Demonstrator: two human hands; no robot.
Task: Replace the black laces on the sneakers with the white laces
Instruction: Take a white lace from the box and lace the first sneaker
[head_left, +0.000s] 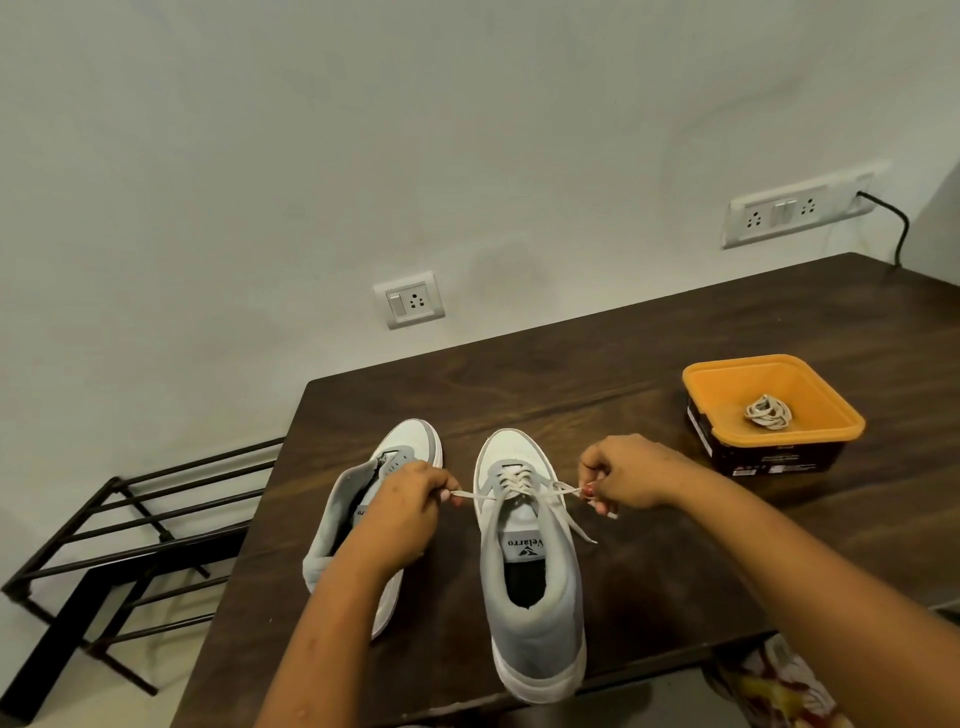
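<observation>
Tension is what I am applying, left grip (410, 512) and right grip (628, 475) each pinching one end of the white lace (511, 480), pulling outward to snug it on the sneaker (535, 613) by the tabletop's (675, 571) near edge.

1. Dark wooden table (649, 364), under the grip.
2. Orange tub (823, 395), beyond the grip to the right.
3. Wall socket (409, 300), beyond the grip.
4. Black rack (57, 649), far left, lower down.

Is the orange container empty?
No, a coiled white lace lies inside the orange container.
</observation>
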